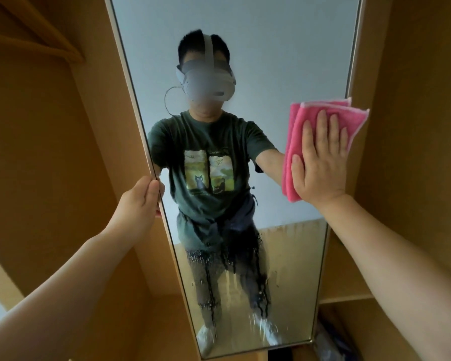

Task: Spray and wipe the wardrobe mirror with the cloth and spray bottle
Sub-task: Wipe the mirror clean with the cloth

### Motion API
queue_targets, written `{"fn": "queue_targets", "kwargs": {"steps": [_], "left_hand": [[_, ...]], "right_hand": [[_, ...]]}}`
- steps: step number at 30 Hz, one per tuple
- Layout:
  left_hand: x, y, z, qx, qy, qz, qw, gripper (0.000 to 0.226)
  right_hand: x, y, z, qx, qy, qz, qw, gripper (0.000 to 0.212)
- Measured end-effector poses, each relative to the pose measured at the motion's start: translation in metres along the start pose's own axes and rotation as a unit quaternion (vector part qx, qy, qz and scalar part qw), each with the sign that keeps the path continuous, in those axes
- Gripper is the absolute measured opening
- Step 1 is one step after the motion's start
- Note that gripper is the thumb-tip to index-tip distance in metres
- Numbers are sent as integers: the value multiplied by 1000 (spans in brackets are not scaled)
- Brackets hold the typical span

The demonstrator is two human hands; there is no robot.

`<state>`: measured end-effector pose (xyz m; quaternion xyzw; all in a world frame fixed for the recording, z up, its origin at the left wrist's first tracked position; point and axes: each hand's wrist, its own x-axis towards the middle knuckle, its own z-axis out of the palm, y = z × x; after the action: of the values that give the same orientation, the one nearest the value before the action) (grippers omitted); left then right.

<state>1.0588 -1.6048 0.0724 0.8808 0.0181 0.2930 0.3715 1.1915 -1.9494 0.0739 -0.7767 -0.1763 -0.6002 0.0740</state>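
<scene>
Pink cloth (294,142), folded and edged in a paler trim, is pressed flat against the wardrobe mirror (271,61) by the person's right hand (320,162), whose fingers lie straight and spread across it. The cloth sits at the mirror's right edge, above mid-height, with one corner lapping over the frame.

On the mirror's left edge, at about mid-height, the left hand (141,201) grips the frame with its fingers curled round it.

Spray droplets (219,264) and long wet runs streak the lower part of the mirror, while the glass above them looks dry.

Reflected in the mirror, the person wears a pale headset (208,82) and a dark green T-shirt (208,142) printed with two panels showing cats. A line of small lettering on the print is too blurred to read.

Light-brown wardrobe (50,152) panels flank the mirror on both sides.
</scene>
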Motion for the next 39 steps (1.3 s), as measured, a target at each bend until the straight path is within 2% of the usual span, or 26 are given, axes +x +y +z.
{"fn": "queue_targets", "kwargs": {"steps": [4,10,14,20,25,32,36,39], "left_hand": [[-16,3,12,-48,44,-26,998,28],[-57,-12,48,-90,34,-114,989,24],[-75,-20,67,-71,47,-163,983,30],[-86,-28,77,-50,42,-195,979,27],[-86,-40,79,-58,44,-194,978,24],[-90,-58,80,-87,19,-186,979,31],[-94,-68,89,-153,27,-155,976,28],[-98,-80,97,-164,32,-124,978,28]], "right_hand": [[-28,-3,5,11,-10,-10,1000,63],[-33,1,11,39,9,-21,999,63],[-34,1,11,50,9,-28,998,63],[-46,2,13,46,-4,-33,998,64],[-72,0,23,44,0,-33,999,65],[-141,-11,37,32,-22,-30,999,64],[-155,-13,45,32,3,-26,999,66],[-156,-12,48,37,26,-24,999,65]]}}
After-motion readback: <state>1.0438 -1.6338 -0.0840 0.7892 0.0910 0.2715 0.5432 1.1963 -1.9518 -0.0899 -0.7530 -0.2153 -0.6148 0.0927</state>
